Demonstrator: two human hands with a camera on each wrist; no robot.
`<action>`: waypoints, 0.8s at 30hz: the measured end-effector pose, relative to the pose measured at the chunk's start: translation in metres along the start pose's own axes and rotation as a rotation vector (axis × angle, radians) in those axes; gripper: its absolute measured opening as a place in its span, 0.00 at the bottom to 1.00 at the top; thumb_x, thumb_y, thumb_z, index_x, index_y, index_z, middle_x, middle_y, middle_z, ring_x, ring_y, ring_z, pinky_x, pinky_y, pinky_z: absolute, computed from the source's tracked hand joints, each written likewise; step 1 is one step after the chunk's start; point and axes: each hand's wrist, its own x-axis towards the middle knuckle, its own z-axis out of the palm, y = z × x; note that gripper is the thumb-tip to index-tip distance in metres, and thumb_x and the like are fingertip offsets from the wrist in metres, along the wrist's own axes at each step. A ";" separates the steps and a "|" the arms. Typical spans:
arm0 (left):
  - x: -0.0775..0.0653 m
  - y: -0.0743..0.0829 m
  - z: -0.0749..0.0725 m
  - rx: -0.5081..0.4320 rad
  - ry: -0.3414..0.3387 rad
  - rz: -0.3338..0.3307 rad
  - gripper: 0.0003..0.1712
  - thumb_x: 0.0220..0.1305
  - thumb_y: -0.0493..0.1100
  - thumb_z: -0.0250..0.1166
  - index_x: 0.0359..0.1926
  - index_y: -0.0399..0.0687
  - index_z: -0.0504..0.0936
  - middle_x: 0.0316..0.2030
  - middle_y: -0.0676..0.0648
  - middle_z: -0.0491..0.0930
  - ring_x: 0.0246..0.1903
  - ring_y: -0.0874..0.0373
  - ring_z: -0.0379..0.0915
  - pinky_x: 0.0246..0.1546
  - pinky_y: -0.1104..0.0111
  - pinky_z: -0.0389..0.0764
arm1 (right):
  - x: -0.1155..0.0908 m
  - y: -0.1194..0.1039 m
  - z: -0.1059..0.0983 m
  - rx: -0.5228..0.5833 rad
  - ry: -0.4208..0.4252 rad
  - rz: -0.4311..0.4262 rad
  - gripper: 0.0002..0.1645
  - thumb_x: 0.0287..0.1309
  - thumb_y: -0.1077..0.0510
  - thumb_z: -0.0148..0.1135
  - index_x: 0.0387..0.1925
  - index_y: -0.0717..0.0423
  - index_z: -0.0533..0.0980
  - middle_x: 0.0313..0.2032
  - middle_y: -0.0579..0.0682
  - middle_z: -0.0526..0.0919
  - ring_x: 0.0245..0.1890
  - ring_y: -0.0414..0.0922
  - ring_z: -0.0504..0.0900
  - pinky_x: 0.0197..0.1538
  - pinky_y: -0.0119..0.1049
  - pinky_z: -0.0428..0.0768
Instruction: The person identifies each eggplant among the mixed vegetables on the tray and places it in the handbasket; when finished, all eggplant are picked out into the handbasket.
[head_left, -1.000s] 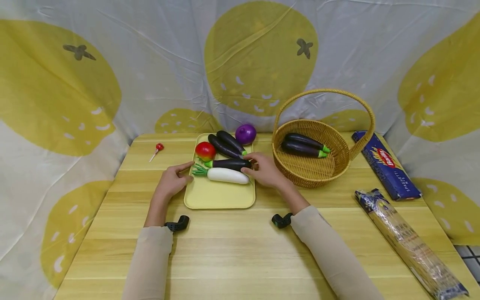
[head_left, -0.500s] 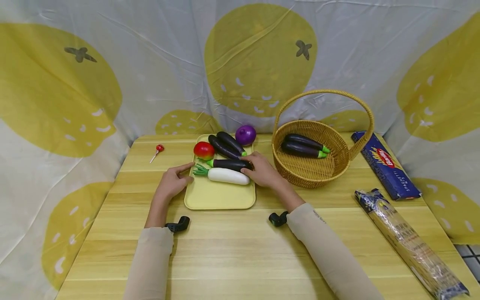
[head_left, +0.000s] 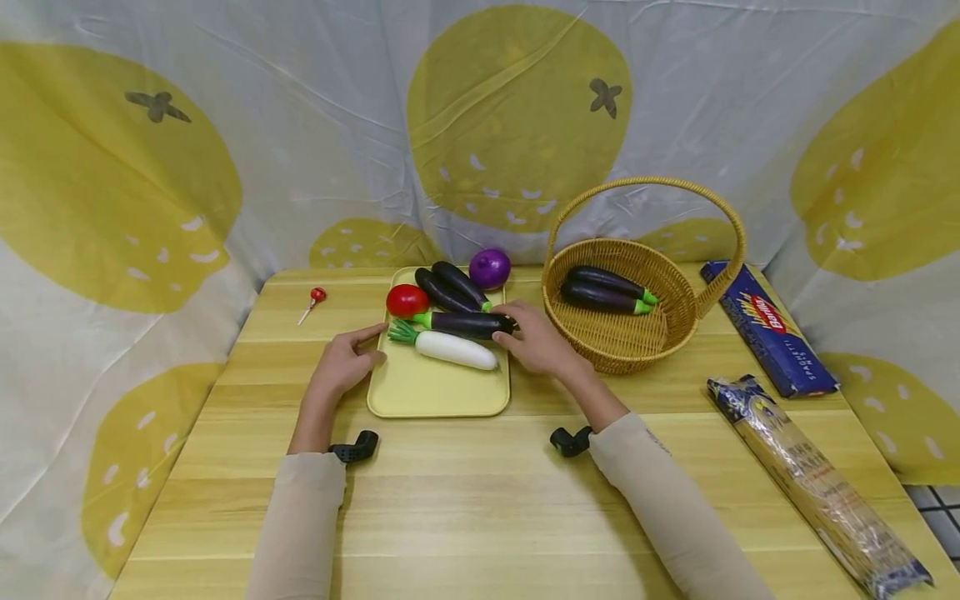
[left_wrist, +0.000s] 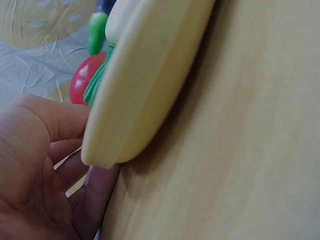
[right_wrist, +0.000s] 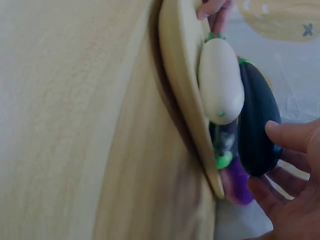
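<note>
My right hand (head_left: 536, 340) pinches the blunt end of an eggplant (head_left: 465, 324) lying across a yellow tray (head_left: 438, 398). In the right wrist view the thumb is on this eggplant (right_wrist: 257, 120), with fingers on its other side. At the tray's left rim, my left hand (head_left: 343, 362) holds the edge; the left wrist view shows its digits against the tray (left_wrist: 142, 85). A white radish (head_left: 455, 350) with green leaves lies in front of the gripped eggplant. Behind are a red tomato (head_left: 407, 301) and two more eggplants (head_left: 444, 293).
A purple onion (head_left: 490, 269) sits at the tray's back right corner. To the right stands a wicker basket (head_left: 611, 354) with a tall handle, holding two eggplants (head_left: 603, 297). Beyond it lie a blue spaghetti box (head_left: 772, 333) and a pasta bag (head_left: 813, 483). A lollipop (head_left: 315, 300) lies left.
My right hand has shifted slightly right, drawing the eggplant with it. The radish has tilted a little, and the tomato has rolled slightly left. The left hand stays at the tray's rim.
</note>
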 end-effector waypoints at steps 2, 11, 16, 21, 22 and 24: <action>0.001 0.001 0.000 -0.001 -0.003 -0.002 0.34 0.64 0.44 0.65 0.73 0.62 0.74 0.13 0.55 0.64 0.16 0.59 0.65 0.20 0.69 0.69 | -0.004 -0.003 -0.006 0.004 0.018 -0.009 0.27 0.72 0.55 0.61 0.68 0.59 0.73 0.65 0.59 0.76 0.65 0.56 0.76 0.66 0.51 0.77; 0.001 0.001 0.000 0.015 0.002 0.006 0.34 0.65 0.44 0.65 0.73 0.61 0.74 0.16 0.53 0.65 0.17 0.59 0.64 0.20 0.69 0.69 | -0.028 -0.007 -0.035 0.016 0.092 -0.053 0.27 0.72 0.54 0.61 0.68 0.56 0.73 0.62 0.57 0.77 0.57 0.55 0.77 0.62 0.54 0.76; 0.002 -0.001 0.002 0.020 0.010 0.015 0.34 0.64 0.44 0.66 0.72 0.62 0.75 0.15 0.53 0.64 0.16 0.58 0.62 0.19 0.69 0.67 | -0.044 -0.001 -0.050 0.011 0.139 -0.055 0.26 0.72 0.55 0.62 0.68 0.56 0.74 0.62 0.56 0.77 0.57 0.55 0.77 0.60 0.53 0.78; 0.003 -0.002 0.001 0.030 0.007 0.004 0.34 0.65 0.44 0.66 0.72 0.63 0.75 0.15 0.53 0.64 0.17 0.57 0.63 0.19 0.68 0.67 | -0.060 0.008 -0.064 0.017 0.193 -0.055 0.26 0.71 0.55 0.63 0.68 0.54 0.74 0.64 0.57 0.76 0.59 0.55 0.78 0.60 0.54 0.78; 0.003 -0.002 0.001 0.029 0.006 0.000 0.34 0.65 0.44 0.66 0.72 0.63 0.75 0.15 0.53 0.64 0.17 0.57 0.63 0.19 0.68 0.67 | -0.062 0.010 -0.067 0.018 0.201 -0.051 0.26 0.71 0.55 0.63 0.68 0.54 0.74 0.64 0.57 0.76 0.59 0.56 0.78 0.61 0.54 0.78; 0.003 -0.001 0.001 0.026 0.003 -0.004 0.34 0.65 0.44 0.66 0.72 0.63 0.74 0.15 0.53 0.64 0.17 0.57 0.63 0.19 0.68 0.67 | -0.068 0.014 -0.072 0.024 0.210 -0.037 0.27 0.71 0.55 0.64 0.68 0.54 0.74 0.66 0.58 0.75 0.61 0.56 0.77 0.62 0.55 0.77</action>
